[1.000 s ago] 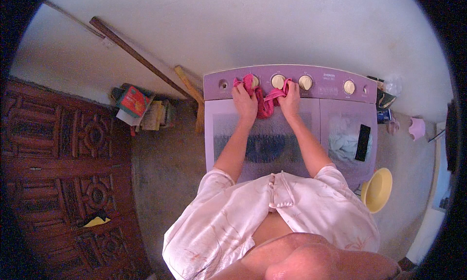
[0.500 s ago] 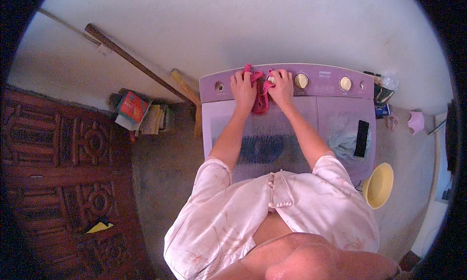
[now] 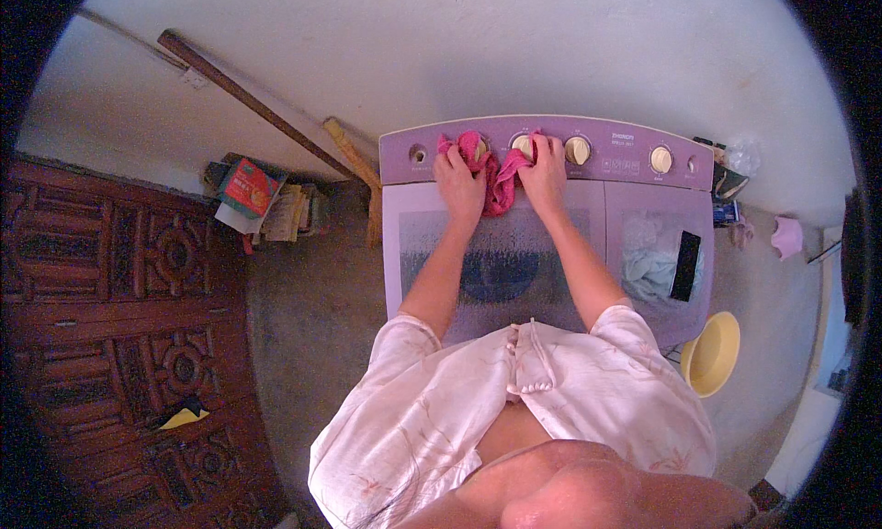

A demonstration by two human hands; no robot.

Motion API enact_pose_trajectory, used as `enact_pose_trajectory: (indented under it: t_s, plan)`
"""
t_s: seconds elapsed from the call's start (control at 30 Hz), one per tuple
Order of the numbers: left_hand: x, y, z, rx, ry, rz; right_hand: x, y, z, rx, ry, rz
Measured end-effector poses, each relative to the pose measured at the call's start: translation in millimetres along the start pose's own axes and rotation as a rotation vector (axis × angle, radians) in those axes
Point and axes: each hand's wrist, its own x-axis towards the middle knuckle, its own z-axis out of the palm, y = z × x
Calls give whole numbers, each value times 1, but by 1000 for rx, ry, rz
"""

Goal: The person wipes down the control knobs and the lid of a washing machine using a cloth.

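A purple twin-tub washing machine [image 3: 585, 198] stands before me, its sloped control panel along the back edge. Both hands press a crumpled pink cloth [image 3: 499, 195] against that panel. My left hand [image 3: 459, 182] is closed on the cloth's left end, by a cream knob partly covered by it. My right hand [image 3: 546, 173] grips the other end, just right of a second cream knob [image 3: 523, 145]. Between my hands the cloth sags over the panel's lower edge. Two more cream knobs, one of them a dial [image 3: 577, 150], are farther right.
A black rectangular object [image 3: 684, 265] lies on the right lid, with pale fabric visible beneath that lid. A yellow basin [image 3: 713, 354] is at the machine's right. Left are a carved wooden door [image 3: 110, 299], books and a red box [image 3: 250, 185], and a leaning wooden pole [image 3: 257, 106].
My right hand has shifted slightly right, baring the knob beside it. The cloth's left end now lies bunched around the left knob. The whole view has shifted a little.
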Motion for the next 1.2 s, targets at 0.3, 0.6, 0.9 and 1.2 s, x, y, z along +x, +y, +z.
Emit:
enact_pose_trajectory:
  t_s: [0.3, 0.6, 0.9, 1.2]
  plan:
    - [38, 7, 3, 15, -34, 276, 20, 9, 7, -197, -145, -226]
    - [-5, -1, 4, -8, 30, 20, -17, 25, 1, 11, -9, 16]
    - [40, 19, -1, 22, -74, 263, 31, 5, 4, -221, -138, -190]
    - [-1, 1, -1, -87, 73, 94, 0, 3, -3, 5, -15, 0]
